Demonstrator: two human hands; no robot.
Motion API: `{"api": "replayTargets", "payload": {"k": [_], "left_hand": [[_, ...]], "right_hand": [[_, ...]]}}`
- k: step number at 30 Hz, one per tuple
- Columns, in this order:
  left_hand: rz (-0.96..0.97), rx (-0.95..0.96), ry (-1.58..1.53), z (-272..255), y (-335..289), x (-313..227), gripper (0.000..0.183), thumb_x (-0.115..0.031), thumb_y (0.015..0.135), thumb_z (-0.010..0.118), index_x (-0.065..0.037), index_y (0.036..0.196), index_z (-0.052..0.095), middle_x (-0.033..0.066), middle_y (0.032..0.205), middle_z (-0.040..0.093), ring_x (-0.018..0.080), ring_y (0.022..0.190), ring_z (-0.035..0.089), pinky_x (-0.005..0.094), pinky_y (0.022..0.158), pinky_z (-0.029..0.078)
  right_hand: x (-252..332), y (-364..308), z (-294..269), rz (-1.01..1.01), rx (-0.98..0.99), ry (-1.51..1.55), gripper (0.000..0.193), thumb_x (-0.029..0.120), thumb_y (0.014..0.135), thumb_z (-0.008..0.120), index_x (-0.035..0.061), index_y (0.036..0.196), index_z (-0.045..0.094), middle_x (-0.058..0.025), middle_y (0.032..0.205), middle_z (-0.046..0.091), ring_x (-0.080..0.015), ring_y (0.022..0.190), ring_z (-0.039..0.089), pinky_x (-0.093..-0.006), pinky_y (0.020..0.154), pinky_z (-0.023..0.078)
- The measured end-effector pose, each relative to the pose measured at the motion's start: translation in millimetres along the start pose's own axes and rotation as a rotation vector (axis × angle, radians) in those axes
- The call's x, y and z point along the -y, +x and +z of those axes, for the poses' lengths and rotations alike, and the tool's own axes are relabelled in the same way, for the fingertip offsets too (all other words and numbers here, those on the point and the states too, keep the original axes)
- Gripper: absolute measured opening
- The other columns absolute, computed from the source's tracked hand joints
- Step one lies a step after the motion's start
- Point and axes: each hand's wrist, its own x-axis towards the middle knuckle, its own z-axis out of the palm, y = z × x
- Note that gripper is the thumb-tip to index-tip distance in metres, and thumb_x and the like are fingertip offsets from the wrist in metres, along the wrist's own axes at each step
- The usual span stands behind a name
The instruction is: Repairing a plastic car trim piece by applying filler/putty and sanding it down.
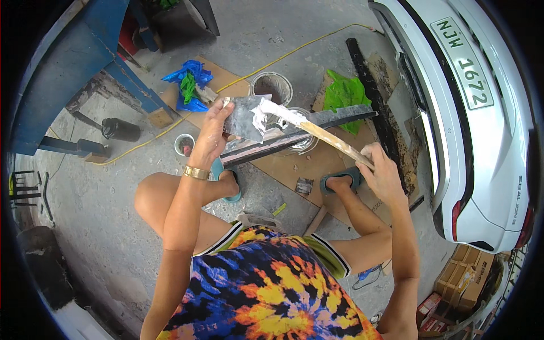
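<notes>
My left hand [211,133] is closed on the edge of a flat grey plate [239,120], with the thumb on top. White paste [260,123] is smeared over the plate's right part. In my right hand [381,173] is a long wooden stick [335,141], gripped at its near end and slanting up to the left. Thick white paste [283,113] coats its far end, which meets the plate. Below them lies a long grey and black trim piece [255,148]. A round container [309,148] shows partly behind the stick and trim.
An open bucket [290,93] stands beyond the plate. A small white cup [177,146] is on the floor at left, near a yellow cord [136,140]. Green plastic [345,93] and blue plastic [190,73] lie on cardboard [283,170]. A white car's rear [453,141] borders the right.
</notes>
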Motion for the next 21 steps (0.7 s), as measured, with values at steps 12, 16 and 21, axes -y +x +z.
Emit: {"api": "replayTargets", "payload": {"k": [12, 16, 21], "left_hand": [[0.096, -0.051, -0.082, 0.8, -3.0, 9.2, 0.027, -0.022, 0.095, 0.053, -0.011, 0.12, 0.05, -0.0001, 0.101, 0.06, 0.0097, 0.085, 0.06, 0.0297, 0.052, 0.055], [0.18, -0.188, -0.064, 7.5, -6.9, 14.4, 0.041, -0.027, 0.093, 0.059, -0.006, 0.125, 0.047, 0.0002, 0.115, 0.053, 0.0113, 0.108, 0.049, 0.0281, 0.092, 0.043], [0.377, -0.26, 0.071, 3.0, -4.2, 25.6, 0.049, -0.029, 0.094, 0.058, 0.002, 0.129, 0.043, 0.0088, 0.125, 0.05, 0.0166, 0.117, 0.043, 0.0306, 0.102, 0.032]], "right_hand": [[15.1, -14.7, 56.0, -0.026, -0.244, 0.107, 0.029, 0.007, 0.084, 0.063, 0.0032, 0.112, 0.058, -0.0161, 0.091, 0.054, -0.0351, 0.083, 0.056, -0.0398, 0.073, 0.046], [22.3, -19.4, 97.8, 0.048, -0.334, 0.19, 0.031, 0.008, 0.084, 0.063, 0.0029, 0.114, 0.057, -0.0166, 0.092, 0.053, -0.0356, 0.082, 0.056, -0.04, 0.07, 0.046], [46.9, -16.7, 128.4, 0.113, -0.353, 0.179, 0.029, 0.003, 0.083, 0.064, 0.0005, 0.111, 0.056, -0.0178, 0.094, 0.054, -0.0359, 0.081, 0.057, -0.038, 0.07, 0.047]]}}
